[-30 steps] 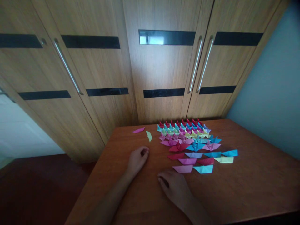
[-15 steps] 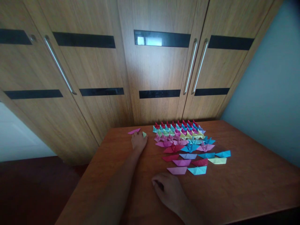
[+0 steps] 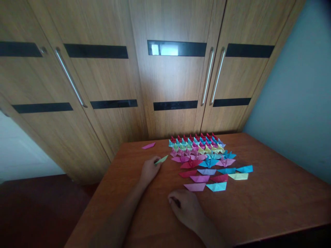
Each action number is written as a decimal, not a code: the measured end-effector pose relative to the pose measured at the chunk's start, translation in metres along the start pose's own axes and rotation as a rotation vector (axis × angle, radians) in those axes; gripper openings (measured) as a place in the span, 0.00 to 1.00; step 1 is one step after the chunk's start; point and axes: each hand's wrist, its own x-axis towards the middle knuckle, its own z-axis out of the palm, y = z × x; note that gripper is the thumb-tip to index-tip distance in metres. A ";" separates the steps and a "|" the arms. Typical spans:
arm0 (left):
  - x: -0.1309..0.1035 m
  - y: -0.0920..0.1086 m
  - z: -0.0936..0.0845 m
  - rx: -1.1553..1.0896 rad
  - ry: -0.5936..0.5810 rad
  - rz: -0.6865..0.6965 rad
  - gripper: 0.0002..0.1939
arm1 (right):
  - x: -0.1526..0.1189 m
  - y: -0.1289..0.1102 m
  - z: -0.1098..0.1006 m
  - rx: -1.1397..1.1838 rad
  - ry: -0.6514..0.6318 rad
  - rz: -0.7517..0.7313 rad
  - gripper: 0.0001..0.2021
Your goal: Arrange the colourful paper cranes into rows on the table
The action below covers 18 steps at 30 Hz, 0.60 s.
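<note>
Between the fingers of my left hand (image 3: 150,169) is a green folded paper (image 3: 161,159), held just above the table. My right hand (image 3: 184,206) rests curled near the table's front, its fingers closed; whether anything is inside is hidden. Beyond my left hand lies a magenta folded paper (image 3: 148,146). Flat folded papers, among them a pink one (image 3: 194,187) and a cyan one (image 3: 216,186), lie in rows just past my right hand. Behind them stand several rows of folded paper cranes (image 3: 191,162) in red, blue, pink, yellow and green.
The brown wooden table (image 3: 271,193) reaches back to a wooden wardrobe (image 3: 176,82) with metal handles and dark strips. A blue-grey wall (image 3: 292,113) rises at the right. Dark floor (image 3: 38,206) shows at the left.
My left hand has drawn back toward me from beside the magenta paper, bringing the green paper with it. My right hand has stayed in place. The view has shifted slightly.
</note>
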 end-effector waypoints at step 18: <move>-0.105 0.057 -0.001 -0.760 -0.248 -0.233 0.14 | 0.002 0.007 -0.003 0.383 0.227 0.057 0.11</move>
